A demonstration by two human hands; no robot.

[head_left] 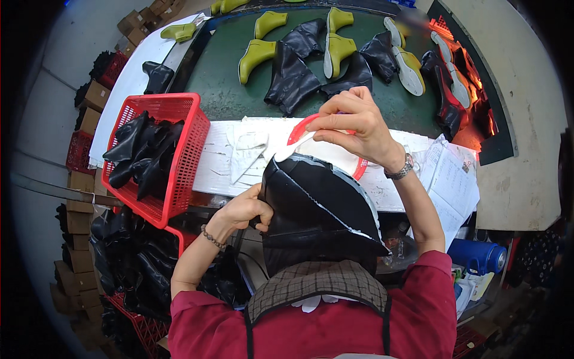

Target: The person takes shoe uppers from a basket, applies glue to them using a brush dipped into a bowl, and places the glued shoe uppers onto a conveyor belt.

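Note:
A black leather boot upper [317, 209] stands in front of me at the table's near edge, its wide opening turned toward the table. Pale glue lines run along its rim and down a seam. My left hand [246, 209] is closed on its left side, thumb outside, some fingers hidden. My right hand [353, 122] pinches a white, glue-coated brush [291, 149], whose end rests at the upper's far left corner. Just beyond the upper, partly under my right hand, lies a red-rimmed bowl [295, 133] with white contents.
A red basket [190, 137] of black uppers stands left. Beyond the white board [209, 173], a green surface [221, 66] carries yellow-green boot forms [256, 60] and black uppers [291, 81]. Papers [448, 185] and a blue flask [476, 256] are right, near an orange-glowing opening [472, 113].

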